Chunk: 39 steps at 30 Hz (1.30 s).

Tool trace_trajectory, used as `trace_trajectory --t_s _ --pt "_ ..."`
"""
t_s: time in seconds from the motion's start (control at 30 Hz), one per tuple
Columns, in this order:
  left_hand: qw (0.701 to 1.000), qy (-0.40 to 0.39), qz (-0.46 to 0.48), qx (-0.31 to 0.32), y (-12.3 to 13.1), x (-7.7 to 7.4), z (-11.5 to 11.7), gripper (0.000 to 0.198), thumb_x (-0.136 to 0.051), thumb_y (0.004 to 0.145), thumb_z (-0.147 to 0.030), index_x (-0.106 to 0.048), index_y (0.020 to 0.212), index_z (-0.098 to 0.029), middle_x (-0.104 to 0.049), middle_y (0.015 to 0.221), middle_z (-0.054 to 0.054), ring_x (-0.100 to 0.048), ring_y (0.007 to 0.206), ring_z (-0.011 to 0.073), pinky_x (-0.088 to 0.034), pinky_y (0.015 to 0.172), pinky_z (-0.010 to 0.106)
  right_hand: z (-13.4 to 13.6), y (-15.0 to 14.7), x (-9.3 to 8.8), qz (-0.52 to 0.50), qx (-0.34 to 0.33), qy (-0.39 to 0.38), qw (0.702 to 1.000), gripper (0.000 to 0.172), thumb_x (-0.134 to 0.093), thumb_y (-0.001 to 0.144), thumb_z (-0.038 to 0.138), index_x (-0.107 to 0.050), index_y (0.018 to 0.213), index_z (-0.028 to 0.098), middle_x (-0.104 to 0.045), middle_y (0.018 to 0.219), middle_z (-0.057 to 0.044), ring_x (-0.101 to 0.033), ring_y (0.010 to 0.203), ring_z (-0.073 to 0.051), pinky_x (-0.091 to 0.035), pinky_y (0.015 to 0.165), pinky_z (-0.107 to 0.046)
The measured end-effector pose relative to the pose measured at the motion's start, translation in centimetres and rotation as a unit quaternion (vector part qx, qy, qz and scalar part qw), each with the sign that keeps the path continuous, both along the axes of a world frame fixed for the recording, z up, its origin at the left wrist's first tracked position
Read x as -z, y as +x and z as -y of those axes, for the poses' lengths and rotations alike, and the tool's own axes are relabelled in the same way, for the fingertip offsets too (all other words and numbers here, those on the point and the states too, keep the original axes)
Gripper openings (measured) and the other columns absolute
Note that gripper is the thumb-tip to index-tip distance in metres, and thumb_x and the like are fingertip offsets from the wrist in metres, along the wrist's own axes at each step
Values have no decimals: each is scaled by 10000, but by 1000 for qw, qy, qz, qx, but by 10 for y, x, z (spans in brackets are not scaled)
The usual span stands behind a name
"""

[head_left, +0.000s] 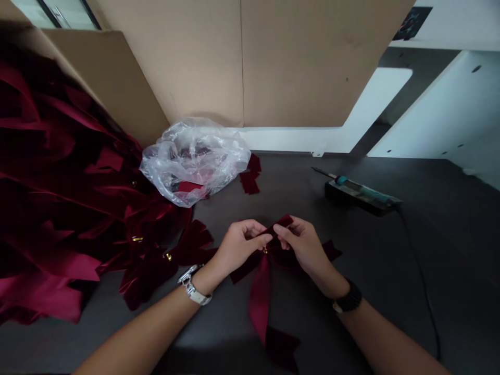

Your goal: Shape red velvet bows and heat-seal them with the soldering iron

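1. Near the middle of the bench [219, 333], a dark red velvet bow [281, 258] is lying right under both hands, partly hidden by them.
2. Left hand [238, 245] is pinching a velvet strip [284, 222] between thumb and fingers. Right hand [307, 245] is doing the same further along, so both sets of fingers are closed on it, thumbs almost meeting.
3. The bit that matters: the strip's long axis is slanting from near left to far right, and the bow's gold tie [265, 250] is sitting just on the near side of the fingers. Left thumb is the closer one to it, with the right sitting a touch farther off. Can't tell if the strip is joining the bow behind those fingers.
4. From the tie, a satin tail [259, 299] is hanging toward the near edge, twisting to its velvet side at the end.
5. Over on the left, a big heap of red ribbon [58, 182] is sprawling, with a clear plastic bag [203, 151] sitting at its far right.
6. Far right, a soldering-iron-looking tool [351, 190] is resting on the bench, well apart from the hands.
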State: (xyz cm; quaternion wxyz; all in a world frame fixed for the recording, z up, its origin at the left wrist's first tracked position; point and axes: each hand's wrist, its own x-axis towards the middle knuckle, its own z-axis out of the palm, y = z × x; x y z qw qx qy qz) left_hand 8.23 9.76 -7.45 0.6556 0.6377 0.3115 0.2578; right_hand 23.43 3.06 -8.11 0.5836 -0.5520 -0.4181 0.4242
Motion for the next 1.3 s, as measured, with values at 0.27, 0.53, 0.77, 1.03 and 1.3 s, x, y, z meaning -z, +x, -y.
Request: trace_trajectory --t_s 0.27,0.53,0.77,1.03,1.3 --pt "918 327 -201 101 -12 -7 8 250 -665 809 -312 -605 1016 -185 -635 745 4 -581 647 139 -453 617 252 -5 26 -8 -129 54 10 990 389 -816 640 461 -543 582 190 -493 517 33 -420 491 -89 -369 499 -230" --pt "858 405 -275 155 -13 -2 13 344 -602 710 -92 -577 1048 -150 -557 1038 93 -536 973 242 -474 885 392 -6 31 -1 -215 31 28 976 367 -858 619 388 -550 565 195 -500 562 44 -445 549 -86 -428 590 -239" --pt "886 384 -204 163 -15 3 2 235 -568 735 -98 -572 957 -172 -515 1018 74 -475 958 222 -432 908 409 -2 38 -11 -194 25 33 980 387 -841 632 434 -534 550 212 -484 575 34 -462 577 -108 -475 660 -283" --pt "972 -186 135 -42 -2 0 3 395 -663 768 -523 -659 972 -184 -645 855 31 -593 744 145 -485 703 269 3 34 -21 -233 -3 83 969 467 -716 678 610 -440 609 240 -274 627 27 -309 551 -141 -463 601 -322" --pt "952 -249 132 -114 8 9 20 391 -859 575 -392 -710 808 -115 -724 792 52 -639 767 155 -484 825 306 9 19 -29 -151 -71 74 983 283 -775 695 466 -613 713 235 -459 739 -4 -435 692 -152 -420 654 -268"
